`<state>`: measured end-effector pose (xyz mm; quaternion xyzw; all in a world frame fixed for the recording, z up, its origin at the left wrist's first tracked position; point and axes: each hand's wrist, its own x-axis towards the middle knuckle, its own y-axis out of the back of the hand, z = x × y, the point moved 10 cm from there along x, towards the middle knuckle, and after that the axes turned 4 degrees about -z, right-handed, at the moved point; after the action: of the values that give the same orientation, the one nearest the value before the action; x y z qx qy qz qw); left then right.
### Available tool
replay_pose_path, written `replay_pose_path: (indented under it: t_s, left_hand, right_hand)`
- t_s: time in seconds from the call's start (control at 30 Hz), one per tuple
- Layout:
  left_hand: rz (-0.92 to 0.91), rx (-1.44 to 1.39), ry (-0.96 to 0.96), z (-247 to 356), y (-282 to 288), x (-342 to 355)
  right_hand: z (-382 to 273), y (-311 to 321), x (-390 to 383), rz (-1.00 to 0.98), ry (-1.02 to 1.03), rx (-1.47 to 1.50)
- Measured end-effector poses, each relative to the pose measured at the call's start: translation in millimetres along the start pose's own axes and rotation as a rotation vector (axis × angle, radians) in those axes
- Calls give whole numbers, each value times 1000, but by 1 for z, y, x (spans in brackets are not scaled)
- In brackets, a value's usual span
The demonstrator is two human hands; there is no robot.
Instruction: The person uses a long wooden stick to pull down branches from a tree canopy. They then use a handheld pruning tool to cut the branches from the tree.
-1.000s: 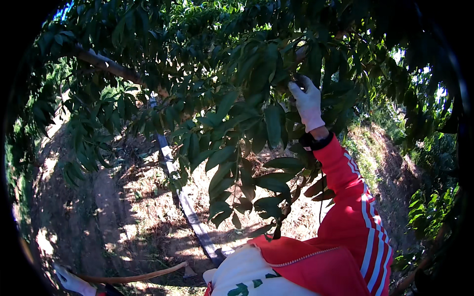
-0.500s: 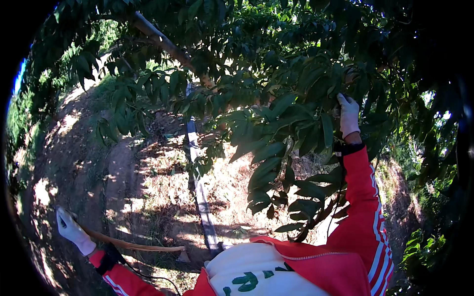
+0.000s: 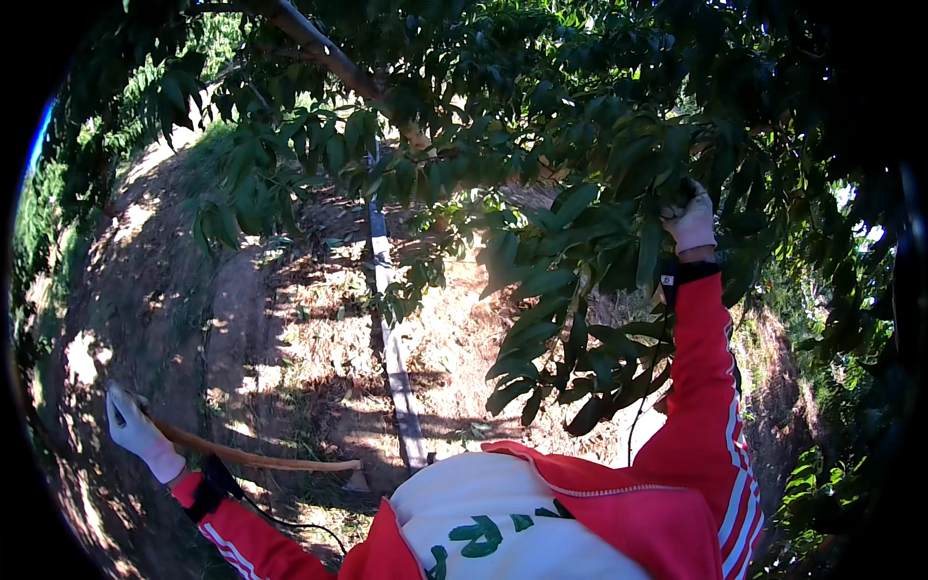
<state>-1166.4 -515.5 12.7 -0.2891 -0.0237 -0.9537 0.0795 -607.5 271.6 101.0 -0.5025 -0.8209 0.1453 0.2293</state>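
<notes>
My left hand (image 3: 142,435), in a white glove, is out at the lower left. Its fingers are closed around the near end of a long brown wooden stick (image 3: 261,459), which slants off toward the middle and looks curved. My right hand (image 3: 691,220), also gloved, is raised into the foliage at the upper right. Its fingers curl in on a leafy branch (image 3: 623,246), and leaves and shadow hide the fingertips. Long green leaves (image 3: 536,333) hang below and left of that hand.
A thick bare limb (image 3: 324,53) crosses the upper left. A dark, narrow pipe or strip (image 3: 391,338) runs along the ground, which is sunlit and strewn with dry litter. Dense foliage fills the top and right. Thin cables run near both wrists.
My right hand has turned and its fingers have curled further into the leaves. The hanging branch has shifted and swung away from my chest. My left hand is slightly higher, still with the stick.
</notes>
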Motion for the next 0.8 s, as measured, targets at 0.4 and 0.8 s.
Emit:
replay_pose_path:
  t_s: [0.4,0.8]
  left_hand:
    - [-78,-54,-3,-3,-33,16]
    - [-123,-180,28,26,-66,6]
  right_hand:
    - [-84,24,-92,523,877,-1321]
    - [35,-166,-186,-321,833,-1537]
